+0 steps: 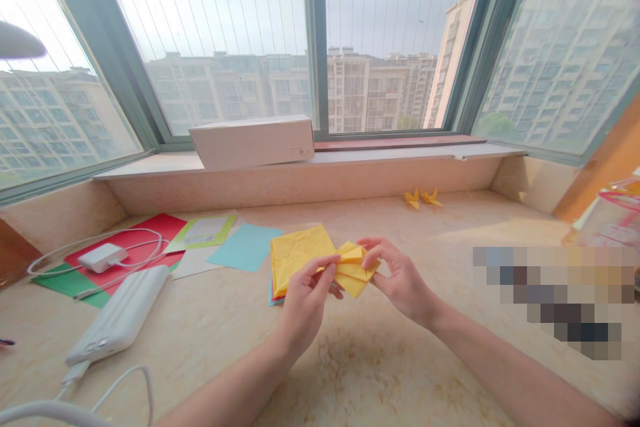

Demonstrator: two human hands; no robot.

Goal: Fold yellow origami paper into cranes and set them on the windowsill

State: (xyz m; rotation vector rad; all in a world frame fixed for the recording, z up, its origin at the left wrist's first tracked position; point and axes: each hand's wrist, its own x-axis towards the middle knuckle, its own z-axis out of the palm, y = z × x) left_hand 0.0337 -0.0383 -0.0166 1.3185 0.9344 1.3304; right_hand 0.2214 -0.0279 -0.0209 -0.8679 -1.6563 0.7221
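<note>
Both hands hold a partly folded yellow paper piece [353, 269] just above the marble counter [380, 360]. My left hand [306, 297] pinches its left side with thumb and fingers closed. My right hand [397, 275] pinches its upper right corner. Directly behind the left hand lies a stack of coloured paper sheets with a creased yellow sheet [295, 255] on top. Two finished yellow paper cranes [423, 198] stand far back on the counter, near the wall under the window sill.
To the left lie a blue sheet [246, 246], a green-edged sheet [203, 231], red paper [145, 235] and green paper, a white charger [103, 256] with cable and a white power bank [120, 315]. A white box [253, 141] rests on the sill. A plastic container [613, 217] sits at right.
</note>
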